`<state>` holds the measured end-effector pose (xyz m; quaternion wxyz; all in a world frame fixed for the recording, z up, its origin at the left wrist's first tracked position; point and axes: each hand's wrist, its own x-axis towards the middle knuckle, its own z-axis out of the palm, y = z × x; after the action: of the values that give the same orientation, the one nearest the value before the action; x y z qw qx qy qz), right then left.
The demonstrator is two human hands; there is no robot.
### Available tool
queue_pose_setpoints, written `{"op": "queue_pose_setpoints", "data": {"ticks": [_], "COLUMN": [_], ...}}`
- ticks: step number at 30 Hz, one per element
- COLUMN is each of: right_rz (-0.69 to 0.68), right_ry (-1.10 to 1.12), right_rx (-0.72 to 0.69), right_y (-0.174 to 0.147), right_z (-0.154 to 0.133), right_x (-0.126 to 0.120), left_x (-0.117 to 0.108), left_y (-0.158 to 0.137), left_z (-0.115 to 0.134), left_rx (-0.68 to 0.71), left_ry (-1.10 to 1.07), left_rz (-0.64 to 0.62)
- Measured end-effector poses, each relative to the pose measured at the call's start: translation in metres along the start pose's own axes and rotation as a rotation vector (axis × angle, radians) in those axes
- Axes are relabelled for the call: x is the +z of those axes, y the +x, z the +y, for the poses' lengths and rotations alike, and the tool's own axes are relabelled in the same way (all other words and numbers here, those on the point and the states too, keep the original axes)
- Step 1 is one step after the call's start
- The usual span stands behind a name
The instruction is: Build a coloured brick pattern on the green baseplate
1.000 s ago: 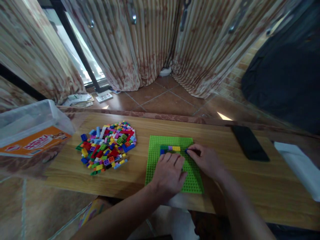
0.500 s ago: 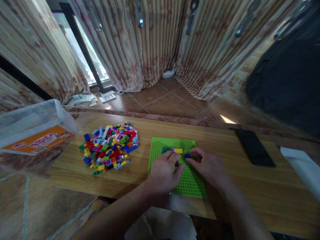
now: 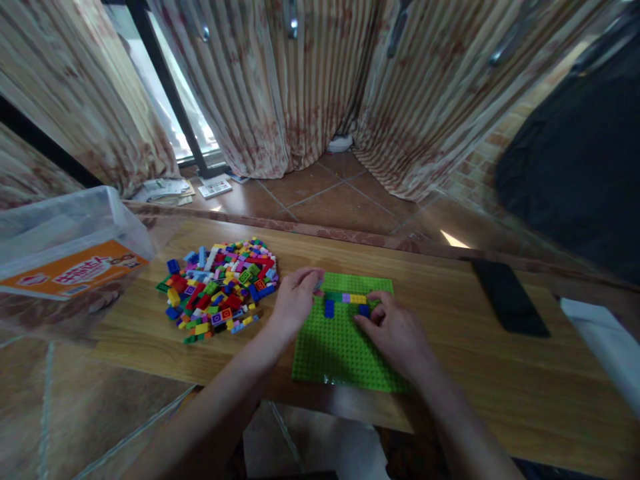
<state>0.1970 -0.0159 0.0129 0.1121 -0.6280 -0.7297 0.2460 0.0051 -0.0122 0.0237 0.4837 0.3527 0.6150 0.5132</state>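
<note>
A green baseplate (image 3: 345, 353) lies on the wooden table. Across its upper part runs a row of bricks: a dark green brick (image 3: 333, 296), a purple brick (image 3: 346, 298) and a yellow brick (image 3: 358, 299). Just below the row's left end sits a blue brick (image 3: 329, 309). My right hand (image 3: 397, 333) pinches another blue brick (image 3: 364, 310) under the yellow end, its fingertips partly covering it. Over the plate's upper left edge, my left hand (image 3: 296, 299) is closed in a pinch; a small greyish bit shows at the fingertips, too small to name.
A heap of mixed bricks (image 3: 220, 287) lies on the table (image 3: 280, 367) left of the baseplate. Beyond it stands a clear plastic box (image 3: 125, 227) with an orange label. A black phone (image 3: 510, 297) and a white sheet (image 3: 595, 327) lie to the right.
My left hand has moved left from over the baseplate to its upper left edge, uncovering the brick row. My right hand has shifted left, bringing its blue brick to the row's yellow end.
</note>
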Motion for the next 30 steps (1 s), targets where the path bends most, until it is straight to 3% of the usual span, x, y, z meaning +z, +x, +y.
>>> {"op": "queue_pose_setpoints", "data": {"ticks": [6,15,21,27,30], "right_rz": [0.042,0.037,0.067,0.026,0.013], "right_ry": [0.014,0.089,0.176,0.149,0.128], "right_rx": [-0.027,-0.018,-0.050,-0.083,-0.088], "right_y": [0.001,0.002,0.005,0.006,0.006], "right_z": [0.001,0.005,0.015,0.020,0.020], "right_x": [0.003,0.000,-0.008,-0.012,-0.012], "left_x": [0.001,0.007,0.008,0.020,0.028], "left_y": [-0.006,-0.001,-0.011,-0.038,-0.043], "left_z": [0.009,-0.006,-0.008,-0.010,-0.011], "left_rx": [-0.178,0.057,0.248,0.424,0.449], "left_ry": [-0.192,0.092,0.464,1.081,1.201], "left_rz": [-0.119,-0.194,-0.313,-0.353,-0.377]}}
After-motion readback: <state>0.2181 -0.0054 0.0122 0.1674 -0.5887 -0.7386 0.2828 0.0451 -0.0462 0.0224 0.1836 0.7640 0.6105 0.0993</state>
